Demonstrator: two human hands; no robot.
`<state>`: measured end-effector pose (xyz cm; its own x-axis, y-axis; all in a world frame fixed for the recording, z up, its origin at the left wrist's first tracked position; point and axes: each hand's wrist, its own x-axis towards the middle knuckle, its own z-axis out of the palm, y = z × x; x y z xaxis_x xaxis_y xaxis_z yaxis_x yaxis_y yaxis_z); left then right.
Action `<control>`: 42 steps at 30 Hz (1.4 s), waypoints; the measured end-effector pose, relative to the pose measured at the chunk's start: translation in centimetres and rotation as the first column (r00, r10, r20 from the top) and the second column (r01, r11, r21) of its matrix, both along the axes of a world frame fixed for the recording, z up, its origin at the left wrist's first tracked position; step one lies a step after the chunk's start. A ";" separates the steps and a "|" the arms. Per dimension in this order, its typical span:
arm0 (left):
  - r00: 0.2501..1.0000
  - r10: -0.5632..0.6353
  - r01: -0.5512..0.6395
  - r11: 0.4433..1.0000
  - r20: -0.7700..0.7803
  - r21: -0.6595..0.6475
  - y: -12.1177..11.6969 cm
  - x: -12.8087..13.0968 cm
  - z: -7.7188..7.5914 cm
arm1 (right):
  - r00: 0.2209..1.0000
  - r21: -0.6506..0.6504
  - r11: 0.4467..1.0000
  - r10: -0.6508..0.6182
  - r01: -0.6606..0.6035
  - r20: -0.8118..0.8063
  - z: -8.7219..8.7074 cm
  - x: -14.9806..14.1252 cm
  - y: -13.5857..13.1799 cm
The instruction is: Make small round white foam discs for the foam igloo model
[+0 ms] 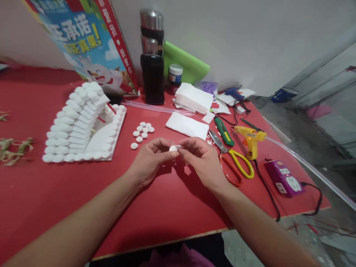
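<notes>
Close to the table's middle, my left hand [157,155] pinches a small round white paper piece [172,148] between thumb and fingers. My right hand [201,159] is closed at the same piece, its fingertips on a thin white end at the piece's right side. Several similar round white pieces [142,130] lie in a cluster just beyond my left hand. A folded sheet of white paper [187,125] rests past my fingertips. Farther left stands a white model [91,129] with small steps, edged with rows of the same round pieces.
Scissors [236,163] with red and yellow handles and a green utility knife [224,131] lie right of my right hand. Beyond them are a yellow glue gun [251,142] and a purple power socket box [285,178]. A phone [152,79] and printed box [91,48] stand behind.
</notes>
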<state>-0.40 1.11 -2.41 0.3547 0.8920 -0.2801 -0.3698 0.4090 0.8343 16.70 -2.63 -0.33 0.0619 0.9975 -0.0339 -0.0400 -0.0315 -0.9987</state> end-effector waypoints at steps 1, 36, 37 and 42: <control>1.000 -0.005 0.005 1.000 0.001 0.007 0.0 0.0 0.0 | 1.000 0.003 1.000 -0.004 0.004 0.005 0.0 0.0 0.0; 0.995 0.097 -0.098 0.995 0.035 0.010 -0.3 0.6 0.9 | 0.962 0.077 0.993 0.104 -0.087 -0.254 -2.1 -0.2 -0.2; 0.994 0.103 -0.104 0.995 0.036 0.011 -0.2 0.5 0.9 | 0.959 0.077 0.992 0.114 -0.097 -0.260 -2.2 -0.2 -0.2; 0.990 0.141 -0.141 0.990 0.029 -0.005 -0.1 0.5 0.8 | 0.961 0.080 0.991 0.123 -0.106 -0.248 -2.7 -0.5 -0.3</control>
